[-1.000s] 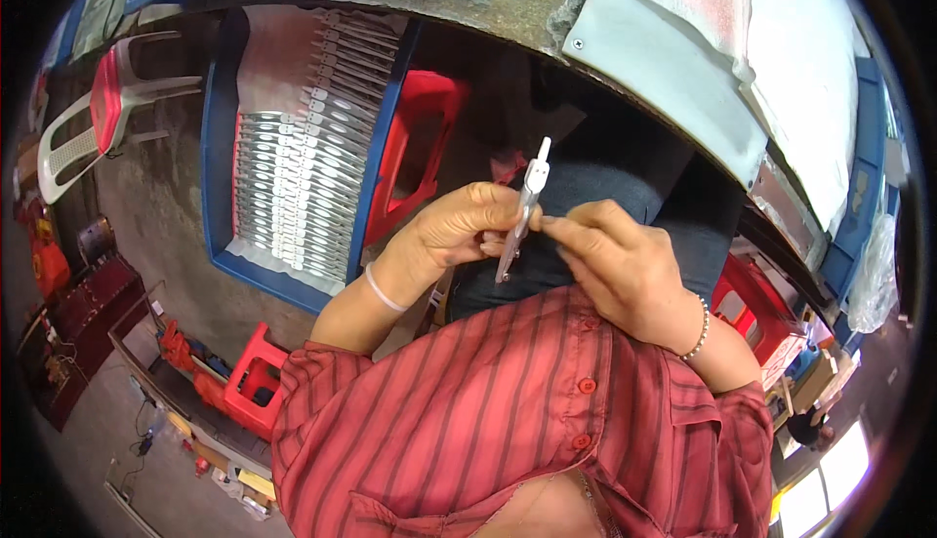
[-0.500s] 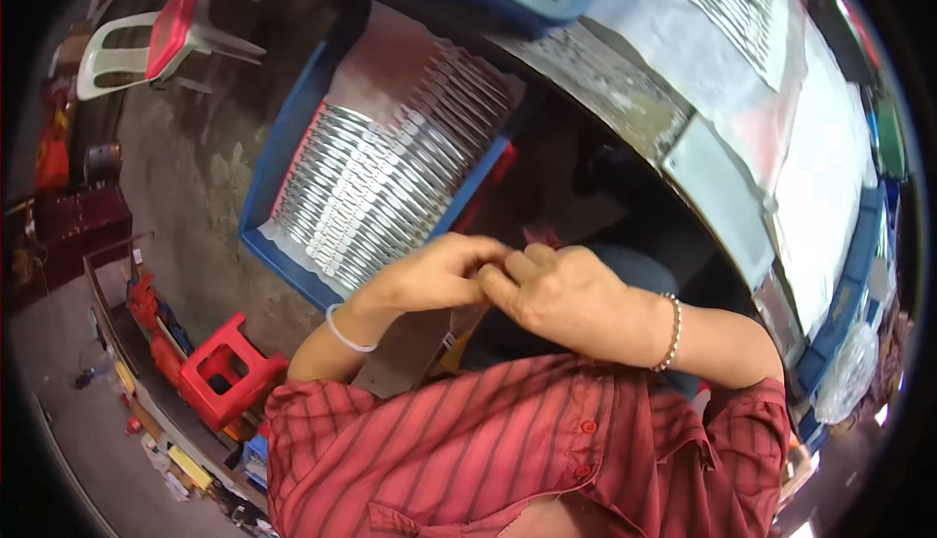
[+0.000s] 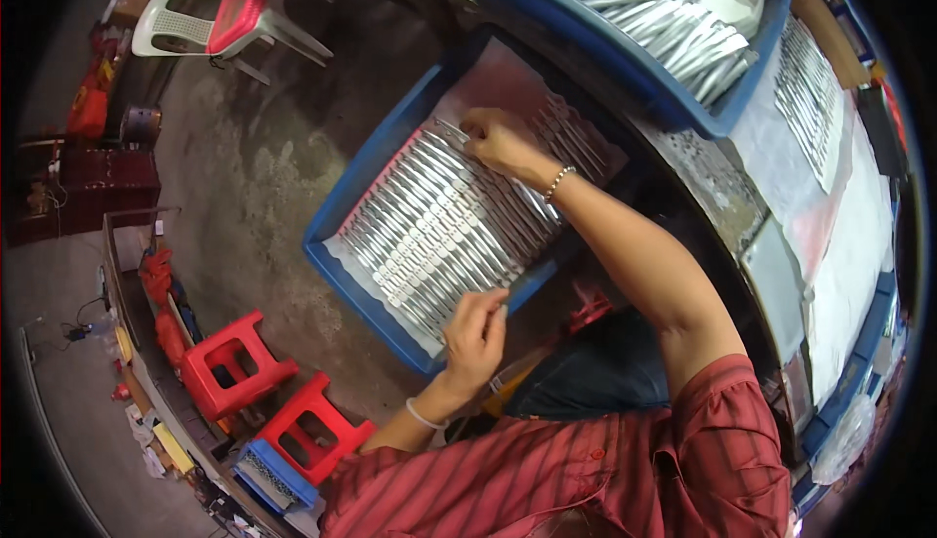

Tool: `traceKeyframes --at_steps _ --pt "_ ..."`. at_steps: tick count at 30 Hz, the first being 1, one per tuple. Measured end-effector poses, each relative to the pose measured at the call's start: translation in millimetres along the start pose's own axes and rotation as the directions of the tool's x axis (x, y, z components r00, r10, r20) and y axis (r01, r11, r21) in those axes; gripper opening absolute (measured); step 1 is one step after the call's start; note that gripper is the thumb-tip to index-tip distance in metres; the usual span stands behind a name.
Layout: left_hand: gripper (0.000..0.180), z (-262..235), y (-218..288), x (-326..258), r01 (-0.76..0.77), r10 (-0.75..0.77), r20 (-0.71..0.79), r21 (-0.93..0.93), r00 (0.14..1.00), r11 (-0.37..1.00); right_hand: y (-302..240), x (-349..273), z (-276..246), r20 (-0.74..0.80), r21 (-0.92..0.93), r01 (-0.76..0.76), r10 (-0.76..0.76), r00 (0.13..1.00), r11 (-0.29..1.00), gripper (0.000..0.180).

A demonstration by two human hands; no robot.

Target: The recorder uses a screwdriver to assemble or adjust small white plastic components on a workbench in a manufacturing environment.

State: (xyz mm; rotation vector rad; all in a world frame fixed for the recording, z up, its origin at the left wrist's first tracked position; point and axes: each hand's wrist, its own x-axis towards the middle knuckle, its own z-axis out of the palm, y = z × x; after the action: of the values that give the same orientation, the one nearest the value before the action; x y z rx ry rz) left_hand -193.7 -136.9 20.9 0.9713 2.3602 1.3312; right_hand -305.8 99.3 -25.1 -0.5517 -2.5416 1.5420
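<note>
Two blue trays hold silver foil packets: one tray (image 3: pixel 342 208) on the floor, a second tray (image 3: pixel 625 79) higher up; the packets (image 3: pixel 439 226) are too many to count. Two red plastic stools (image 3: pixel 234 362) (image 3: pixel 312 431) stand together, and one white chair (image 3: pixel 185 26) carries a red seat. Two hands: left hand (image 3: pixel 475 338), right hand (image 3: pixel 498 140).

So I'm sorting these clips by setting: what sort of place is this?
Probably a small workshop or packing room. Blue trays hold rows of silvery pieces, the right hand reaches into one, the left hand grips its edge, and plastic stools stand on bare concrete.
</note>
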Motion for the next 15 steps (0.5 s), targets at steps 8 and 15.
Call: traceKeyframes --at_steps 8,15 --pt "0.02 -5 -7 1 0.096 -0.1 -0.034 -0.088 0.994 0.991 -1 12 25 0.047 -0.015 -0.024 0.024 0.999 1.0 0.022" --pt "0.018 -4 -8 0 0.058 -0.06 -0.016 -0.103 0.998 0.993 2 13 9 0.036 -0.121 0.038 -0.034 0.999 0.992 0.023"
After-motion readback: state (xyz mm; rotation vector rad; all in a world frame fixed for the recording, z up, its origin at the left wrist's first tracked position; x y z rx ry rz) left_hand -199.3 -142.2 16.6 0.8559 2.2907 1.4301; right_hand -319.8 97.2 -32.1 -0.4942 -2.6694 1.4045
